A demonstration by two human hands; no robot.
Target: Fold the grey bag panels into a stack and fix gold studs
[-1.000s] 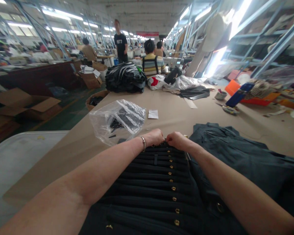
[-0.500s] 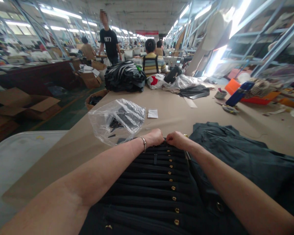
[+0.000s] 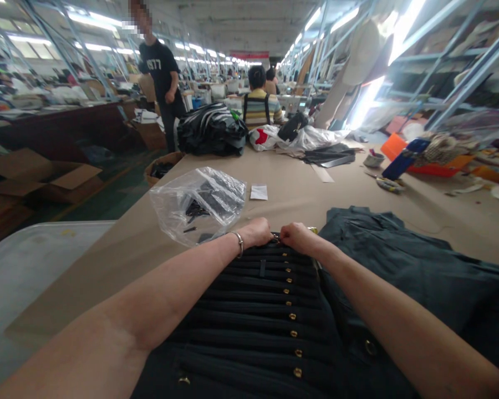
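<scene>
Dark garments (image 3: 249, 318) lie overlapped in rows before me, with small gold metal fittings (image 3: 292, 316) lined up along them. At the far end of the rows, my left hand (image 3: 258, 231), with a bracelet at its wrist, has its fingers closed on the dark cloth. My right hand (image 3: 296, 237) pinches the same edge from the other side. A small shiny metal piece (image 3: 275, 238) shows between the fingertips; its exact kind is unclear. Just beyond my left hand lies a clear plastic bag (image 3: 199, 205) holding small black strips.
A crumpled dark green garment (image 3: 382, 244) spreads at the right. Further back are a small white paper (image 3: 258, 192), a dark cloth pile (image 3: 212, 130), snips (image 3: 388, 184) and an orange tray (image 3: 441, 168). Open cartons (image 3: 41, 172) stand left; a person in a black T-shirt (image 3: 160, 66) is beyond the table.
Both hands have shifted slightly left, and the metal piece between the fingertips shows more clearly. The person in the black T-shirt has come nearer and to the left.
</scene>
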